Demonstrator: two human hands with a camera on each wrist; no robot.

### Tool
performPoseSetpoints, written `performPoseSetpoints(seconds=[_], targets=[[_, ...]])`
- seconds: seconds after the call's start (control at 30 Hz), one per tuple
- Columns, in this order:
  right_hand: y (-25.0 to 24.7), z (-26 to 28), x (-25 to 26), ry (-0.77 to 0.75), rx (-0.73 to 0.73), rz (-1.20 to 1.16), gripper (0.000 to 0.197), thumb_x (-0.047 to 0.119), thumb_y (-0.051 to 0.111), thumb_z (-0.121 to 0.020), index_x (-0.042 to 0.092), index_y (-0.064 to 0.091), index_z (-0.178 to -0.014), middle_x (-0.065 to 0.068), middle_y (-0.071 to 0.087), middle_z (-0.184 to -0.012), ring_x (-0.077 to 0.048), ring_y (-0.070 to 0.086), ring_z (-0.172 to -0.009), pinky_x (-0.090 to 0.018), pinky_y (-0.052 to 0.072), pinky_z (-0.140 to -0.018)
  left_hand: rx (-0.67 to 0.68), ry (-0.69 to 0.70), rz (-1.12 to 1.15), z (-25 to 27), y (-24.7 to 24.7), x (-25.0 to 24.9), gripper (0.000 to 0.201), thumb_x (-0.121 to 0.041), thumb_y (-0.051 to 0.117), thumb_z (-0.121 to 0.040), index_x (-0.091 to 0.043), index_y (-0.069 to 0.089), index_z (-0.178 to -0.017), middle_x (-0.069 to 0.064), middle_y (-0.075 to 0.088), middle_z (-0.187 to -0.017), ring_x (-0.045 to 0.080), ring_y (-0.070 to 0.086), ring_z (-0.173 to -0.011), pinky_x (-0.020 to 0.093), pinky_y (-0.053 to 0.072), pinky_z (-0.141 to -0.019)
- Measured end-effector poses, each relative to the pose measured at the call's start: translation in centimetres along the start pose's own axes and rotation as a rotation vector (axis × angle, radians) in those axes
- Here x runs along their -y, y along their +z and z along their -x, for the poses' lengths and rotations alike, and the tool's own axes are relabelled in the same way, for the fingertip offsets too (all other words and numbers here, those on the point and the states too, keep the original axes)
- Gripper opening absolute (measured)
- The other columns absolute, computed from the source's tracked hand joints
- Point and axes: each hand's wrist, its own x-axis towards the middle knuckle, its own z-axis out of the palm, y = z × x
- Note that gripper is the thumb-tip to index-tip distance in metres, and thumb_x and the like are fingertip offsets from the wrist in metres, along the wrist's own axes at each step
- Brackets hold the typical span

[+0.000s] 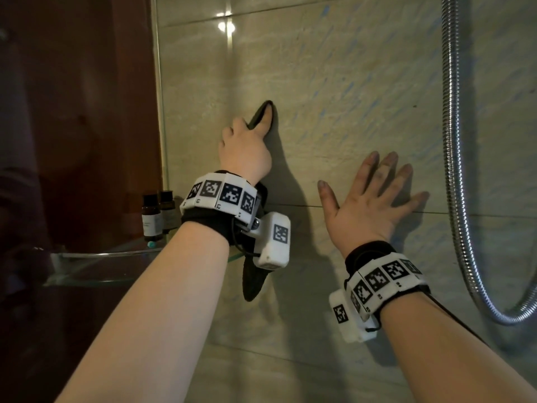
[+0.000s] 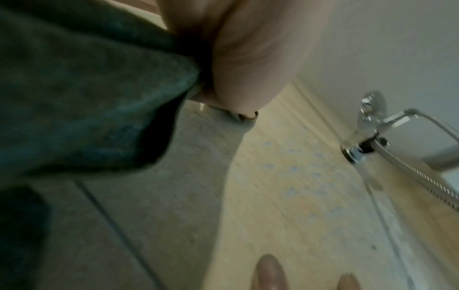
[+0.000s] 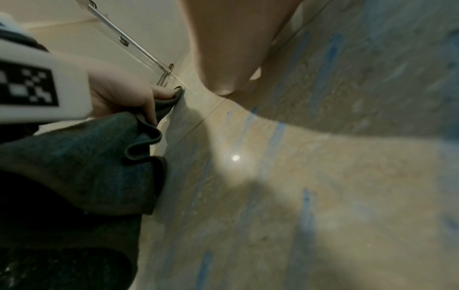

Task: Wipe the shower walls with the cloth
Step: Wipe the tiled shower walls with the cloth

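Both hands meet the wall [image 1: 334, 97]; my left hand [image 1: 245, 148] pinches the cloth [image 1: 255, 282], seemingly hanging downward; right hand [image 1: 367, 206] spread flat.

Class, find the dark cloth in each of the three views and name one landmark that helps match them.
Head: the cloth sits left of centre, held by the left hand against the wall, its tail hanging below the wrist.
Left wrist: cloth fills the upper left.
Right wrist: cloth at lower left.
Shared landmark: the blue streaks on the wall.
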Motion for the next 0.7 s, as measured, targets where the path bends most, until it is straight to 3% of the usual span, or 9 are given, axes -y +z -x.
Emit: performPoseSetpoints(seconds=[0.13,0.4,0.6,0.7], targets=[[0.0,0.0,0.0,0.004,-0.007,-0.006,0.088,0.069,-0.003,-0.088,0.005,-0.027,-0.144,-0.019,-0.016,-0.156,-0.043,-0.013,-0.142,-0.07,-0.002,-0.106,0.032,0.052,0.001,0.5,0.6,-1.5,0.077,-0.003,0.036,-0.09,-0.034,0.003,-0.152,0.015,0.028,-0.136,0.036,0.03,-0.121,0.041,0.029,-0.099],[0.1,-0.1,0.0,0.001,-0.015,-0.009,0.088,0.069,-0.004,-0.087,0.005,-0.028,-0.144,-0.019,-0.018,-0.156,-0.042,-0.014,-0.142,-0.07,-0.003,-0.106,-0.056,0.218,-0.091,1.3,1.4,-1.4,0.077,-0.001,0.036,-0.088,-0.036,0.011,-0.151,0.013,0.035,-0.125,0.034,0.035,-0.111,0.041,0.03,-0.095],[0.2,-0.2,0.0,0.004,-0.003,-0.008,0.089,0.069,-0.006,-0.087,0.005,-0.029,-0.143,-0.019,-0.018,-0.156,-0.043,-0.015,-0.142,-0.071,-0.003,-0.105,-0.01,0.079,0.032,-0.2,-0.2,0.1,0.074,0.0,0.033,-0.09,-0.037,0.011,-0.151,0.016,0.031,-0.132,0.037,0.032,-0.117,0.045,0.03,-0.102],[0.2,-0.1,0.0,0.0,-0.015,-0.007,0.088,0.069,-0.004,-0.088,0.005,-0.028,-0.144,-0.02,-0.015,-0.157,-0.043,-0.013,-0.142,-0.071,-0.002,-0.105,0.009,0.109,0.005,0.1,0.0,-1.5,0.075,-0.002,0.034,-0.09,-0.036,0.01,-0.151,0.015,0.031,-0.133,0.037,0.031,-0.119,0.042,0.029,-0.099]])
